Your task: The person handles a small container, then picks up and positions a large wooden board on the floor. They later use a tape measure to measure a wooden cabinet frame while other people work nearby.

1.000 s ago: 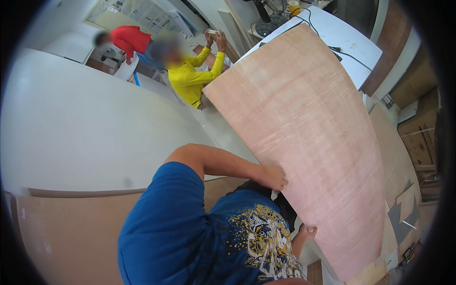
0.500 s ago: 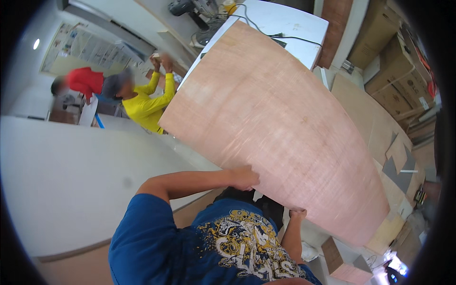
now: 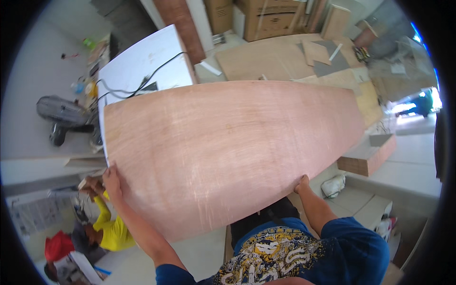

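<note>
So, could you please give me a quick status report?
Left hand gripping wooden sheet at its left edge, right hand at its near edge. Sheet's broad face toward camera. White table partly hidden behind it; contact unclear.

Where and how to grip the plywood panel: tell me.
Likely best: take the plywood panel by its left end and near edge, from the near side, where the left hand and right hand are; its broad face leaves mainly edges to grip.
</note>
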`<state>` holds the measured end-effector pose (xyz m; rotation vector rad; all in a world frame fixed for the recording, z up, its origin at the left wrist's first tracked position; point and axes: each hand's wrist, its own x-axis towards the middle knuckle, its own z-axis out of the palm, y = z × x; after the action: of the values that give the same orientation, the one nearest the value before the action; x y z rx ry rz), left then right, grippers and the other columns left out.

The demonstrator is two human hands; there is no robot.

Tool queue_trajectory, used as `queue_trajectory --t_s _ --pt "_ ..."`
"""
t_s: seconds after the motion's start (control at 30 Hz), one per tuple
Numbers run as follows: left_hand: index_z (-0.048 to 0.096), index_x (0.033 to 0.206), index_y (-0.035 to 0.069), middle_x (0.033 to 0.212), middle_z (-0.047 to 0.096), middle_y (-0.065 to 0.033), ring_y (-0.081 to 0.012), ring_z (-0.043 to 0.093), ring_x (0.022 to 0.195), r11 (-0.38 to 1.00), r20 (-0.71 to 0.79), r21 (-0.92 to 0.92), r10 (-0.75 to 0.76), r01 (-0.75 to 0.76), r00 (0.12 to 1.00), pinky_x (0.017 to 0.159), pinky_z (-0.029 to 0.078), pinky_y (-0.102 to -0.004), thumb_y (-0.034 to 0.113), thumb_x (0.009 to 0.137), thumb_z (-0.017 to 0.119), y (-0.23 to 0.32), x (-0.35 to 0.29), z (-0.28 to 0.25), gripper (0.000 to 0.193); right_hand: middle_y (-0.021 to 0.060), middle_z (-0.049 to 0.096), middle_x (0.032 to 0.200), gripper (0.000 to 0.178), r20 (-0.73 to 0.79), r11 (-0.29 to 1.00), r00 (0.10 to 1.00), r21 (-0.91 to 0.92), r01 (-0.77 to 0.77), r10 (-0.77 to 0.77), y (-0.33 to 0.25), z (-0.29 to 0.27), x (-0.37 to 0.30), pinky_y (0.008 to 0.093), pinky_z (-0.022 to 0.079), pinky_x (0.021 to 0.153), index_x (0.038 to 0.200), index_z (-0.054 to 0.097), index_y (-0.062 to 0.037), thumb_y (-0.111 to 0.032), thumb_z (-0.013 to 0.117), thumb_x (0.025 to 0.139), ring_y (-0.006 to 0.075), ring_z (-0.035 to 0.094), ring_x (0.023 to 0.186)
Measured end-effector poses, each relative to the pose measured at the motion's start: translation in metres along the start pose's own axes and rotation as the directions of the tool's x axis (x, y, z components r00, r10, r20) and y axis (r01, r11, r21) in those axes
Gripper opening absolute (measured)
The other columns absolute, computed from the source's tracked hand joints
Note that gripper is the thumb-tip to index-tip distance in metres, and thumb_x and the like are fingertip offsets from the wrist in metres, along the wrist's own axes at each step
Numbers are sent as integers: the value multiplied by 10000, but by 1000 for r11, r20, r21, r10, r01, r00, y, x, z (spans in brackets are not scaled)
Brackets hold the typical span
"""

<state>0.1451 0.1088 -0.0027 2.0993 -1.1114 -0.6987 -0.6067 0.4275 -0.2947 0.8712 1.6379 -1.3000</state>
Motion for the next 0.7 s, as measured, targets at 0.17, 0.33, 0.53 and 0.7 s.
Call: queue_trajectory --t_s 0.17,0.33,0.53,0.7 --pt "659 995 -89 832 651 -73 -158 557 787 995 -14 -9 95 -95 995 749 458 -325 309 966 609 29 -9 -3 402 118 561 1351 513 163 991 980 81 105 -117 -9 10 -36 433 443 1058 1348 515 -13 -319 384 957 282 561 1215" --pt "661 1022 -76 872 646 -43 -141 538 815 938 22 -340 79 -67 997 761 445 -292 284 989 589 16 6 8 368 95 537 1416 580 -210 989 971 71 132 -115 -42 16 -47 434 343 1147 1406 471 -15 -391 401 971 258 512 1297" --pt "671 1033 -25 897 638 -19 -110 540 815 992 20 49 116 -117 993 728 428 -242 311 999 591 95 7 -23 347 79 432 1517 654 -185 986 974 81 146 -129 -62 53 -69 408 280 1161 1455 421 -45 -468 480 960 240 417 1377" --pt "664 1086 -60 983 668 -71 -136 588 895 906 -58 -396 138 -149 989 794 468 -255 286 981 620 111 -1 -14 364 81 400 1547 673 -97 981 982 93 170 -161 -92 123 -104 408 237 1177 1466 412 -47 -480 487 956 261 389 1397"
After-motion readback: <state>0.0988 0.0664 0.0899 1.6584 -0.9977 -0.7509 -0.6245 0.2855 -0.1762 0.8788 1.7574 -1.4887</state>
